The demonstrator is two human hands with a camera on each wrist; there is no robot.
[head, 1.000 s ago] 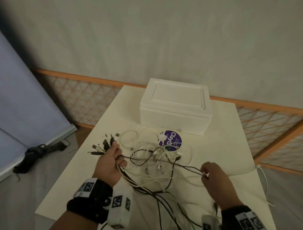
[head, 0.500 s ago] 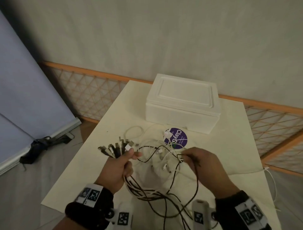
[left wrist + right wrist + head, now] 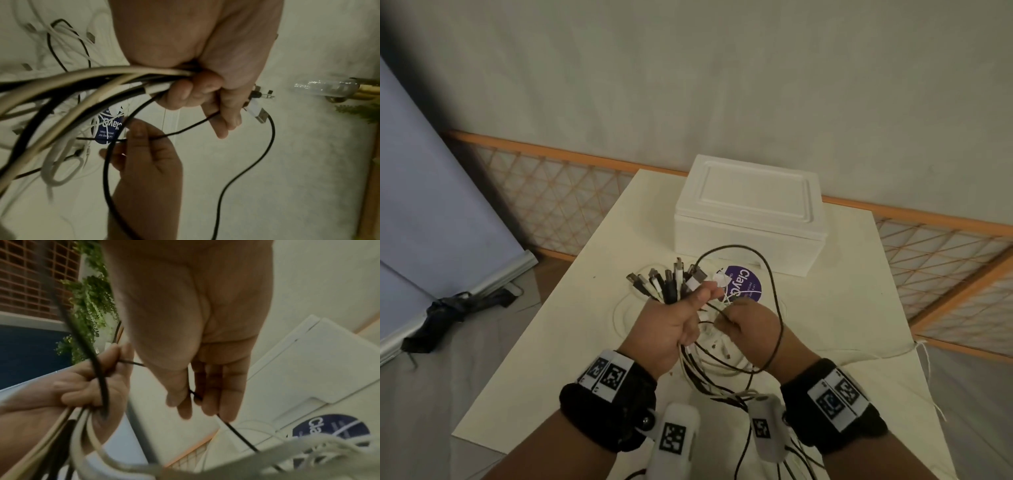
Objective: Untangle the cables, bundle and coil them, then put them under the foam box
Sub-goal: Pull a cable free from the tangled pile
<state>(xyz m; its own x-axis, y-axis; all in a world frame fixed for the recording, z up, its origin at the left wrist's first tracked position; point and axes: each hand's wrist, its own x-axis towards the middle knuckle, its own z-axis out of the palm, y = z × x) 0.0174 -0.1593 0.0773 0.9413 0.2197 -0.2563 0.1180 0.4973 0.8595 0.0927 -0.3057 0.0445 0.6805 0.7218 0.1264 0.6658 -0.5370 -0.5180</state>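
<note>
Fingers of the left hand (image 3: 667,325) are curled tight around a bunch of black and white cables (image 3: 107,81). The plugs (image 3: 669,282) of those cables stick up out of the fist like a fan. The thumb presses on the side of the bunch.

Just beside it, the right hand (image 3: 751,329) pinches one thin black cable (image 3: 185,129) between its thumb and fingers. The two hands are close together, almost touching. That thin black cable runs from the left hand to the right hand. A big black loop (image 3: 763,260) rises past the plugs, bends over and drops down across the right wrist.

Below both hands, the rest of the cables hang down in a loose, mixed-up tangle (image 3: 722,370) toward the table (image 3: 842,308). Some white cable (image 3: 619,308) lies in loops on the table under the hands.

A round purple sticker (image 3: 746,284) with white letters sits on the table just behind the hands. Behind the sticker stands the white foam box (image 3: 751,212), with its lid shut. No cables are under it; they are all in front of it, in the hands or on the table.

A wooden lattice fence (image 3: 551,202) runs behind the table. On the floor to the left lies a dark folded umbrella (image 3: 448,315).
</note>
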